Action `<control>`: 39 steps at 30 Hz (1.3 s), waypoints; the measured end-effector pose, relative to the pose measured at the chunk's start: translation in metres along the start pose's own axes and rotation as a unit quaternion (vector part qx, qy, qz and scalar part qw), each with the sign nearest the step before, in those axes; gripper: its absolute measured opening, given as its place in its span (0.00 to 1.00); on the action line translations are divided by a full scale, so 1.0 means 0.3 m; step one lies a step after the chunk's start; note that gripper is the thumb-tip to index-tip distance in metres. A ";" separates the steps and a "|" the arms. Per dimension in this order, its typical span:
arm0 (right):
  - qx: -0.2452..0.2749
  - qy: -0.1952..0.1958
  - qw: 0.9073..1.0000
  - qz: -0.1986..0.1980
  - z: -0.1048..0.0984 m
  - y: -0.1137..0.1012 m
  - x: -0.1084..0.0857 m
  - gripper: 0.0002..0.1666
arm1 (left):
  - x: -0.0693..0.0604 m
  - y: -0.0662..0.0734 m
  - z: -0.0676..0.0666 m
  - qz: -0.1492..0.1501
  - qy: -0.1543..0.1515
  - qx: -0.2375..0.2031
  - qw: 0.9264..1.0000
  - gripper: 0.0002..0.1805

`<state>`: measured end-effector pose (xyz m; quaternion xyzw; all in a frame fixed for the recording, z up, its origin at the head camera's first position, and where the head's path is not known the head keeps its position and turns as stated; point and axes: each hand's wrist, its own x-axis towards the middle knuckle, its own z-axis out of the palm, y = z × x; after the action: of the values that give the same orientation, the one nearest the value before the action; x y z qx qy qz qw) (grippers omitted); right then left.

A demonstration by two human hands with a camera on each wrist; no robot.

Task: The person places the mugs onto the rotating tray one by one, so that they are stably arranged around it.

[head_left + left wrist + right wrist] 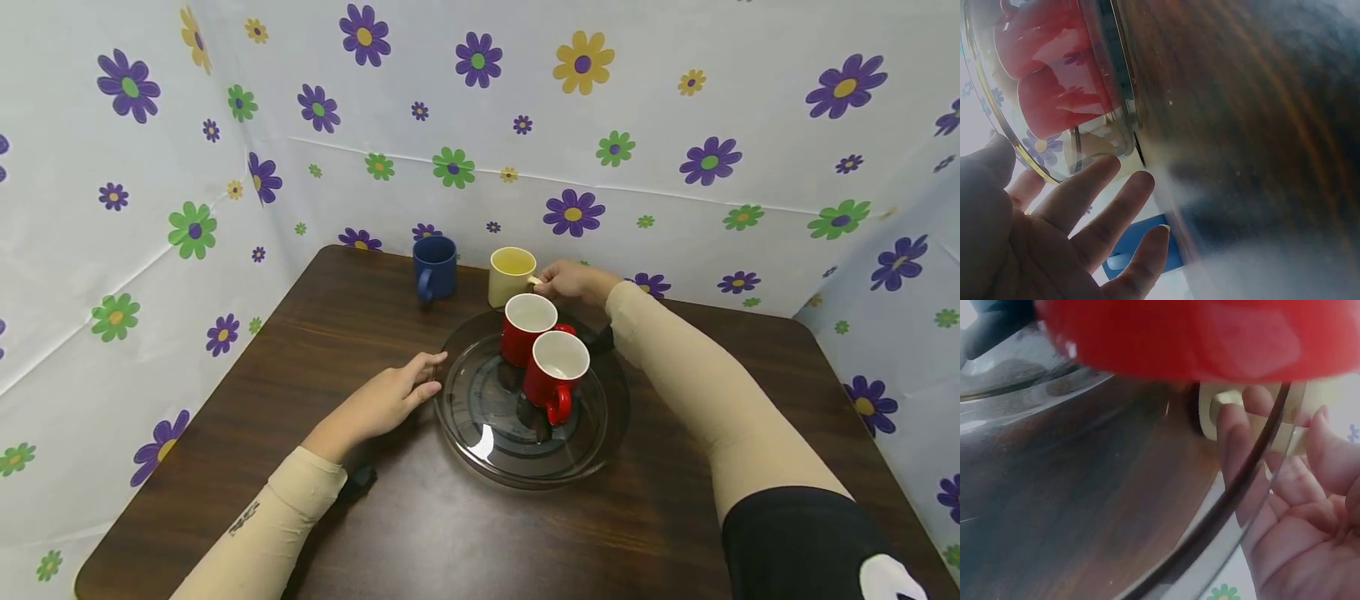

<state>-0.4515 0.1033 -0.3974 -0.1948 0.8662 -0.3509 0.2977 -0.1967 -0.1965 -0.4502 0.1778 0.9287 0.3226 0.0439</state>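
Observation:
Two red mugs point(520, 337) point(551, 371) with white insides stand close together on a round, dark see-through tray point(480, 433). Behind the tray is a yellow mug point(504, 287); my right hand point(572, 281) pinches its handle, which the right wrist view shows through the tray's clear rim. My left hand point(393, 396) is at the tray's left edge, fingers extended and slightly spread. In the left wrist view the left hand point(1066, 231) lies beside the rim; whether it touches is hard to tell.
A blue mug point(437, 268) stands at the back, left of the yellow one, near the edge of the brown wooden table point(285, 358). A white flowered cloth point(450, 108) hangs behind the table and along both sides.

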 end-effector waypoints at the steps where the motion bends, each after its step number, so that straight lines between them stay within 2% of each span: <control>1: 0.012 0.005 1.000 0.000 -0.001 0.006 -0.003 0.10 | 0.000 0.001 0.000 0.001 0.000 0.000 1.000 0.27; 7: 0.071 0.051 0.996 -0.019 -0.020 0.022 -0.045 0.10 | -0.002 0.006 0.000 0.004 0.004 -0.001 1.000 0.27; 13: 0.113 0.122 0.986 -0.030 -0.071 0.012 -0.143 0.13 | -0.004 0.018 0.001 0.006 0.000 0.000 1.000 0.27; 16: 0.128 0.145 0.981 -0.035 -0.087 -0.003 -0.200 0.13 | -0.002 0.027 -0.004 0.003 -0.008 0.014 1.000 0.28; 19: 0.141 0.157 0.977 -0.036 -0.090 -0.020 -0.248 0.12 | -0.002 0.048 -0.022 -0.004 -0.010 0.052 0.999 0.27; 22: 0.159 0.166 0.973 -0.035 -0.080 -0.035 -0.279 0.11 | -0.004 0.088 -0.047 -0.014 0.001 0.122 0.992 0.28; 25: 0.175 0.175 0.969 -0.030 -0.060 -0.041 -0.289 0.12 | -0.009 0.138 -0.068 -0.008 0.020 0.208 0.978 0.27; 27: 0.182 0.184 0.966 -0.023 -0.042 -0.038 -0.284 0.12 | -0.011 0.180 -0.079 0.002 0.026 0.239 0.971 0.27; 29: 0.186 0.195 0.963 -0.015 -0.023 -0.031 -0.279 0.13 | -0.006 0.222 -0.082 0.016 0.025 0.250 0.968 0.27; 32: 0.200 0.212 0.957 -0.005 0.008 -0.012 -0.273 0.13 | 0.020 0.276 -0.072 0.039 0.006 0.238 0.970 0.26; 36: 0.212 0.228 0.950 0.002 0.059 0.010 -0.268 0.15 | 0.082 0.312 -0.028 0.060 -0.026 0.245 0.967 0.24; 39: 0.217 0.231 0.948 0.015 0.101 0.015 -0.267 0.16 | 0.128 0.330 0.014 0.055 -0.049 0.248 0.966 0.23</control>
<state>-0.3724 0.1353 -0.3877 -0.0259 0.8171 -0.5611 0.1298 -0.2018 -0.1081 -0.3915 0.2490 0.9653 0.0749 0.0258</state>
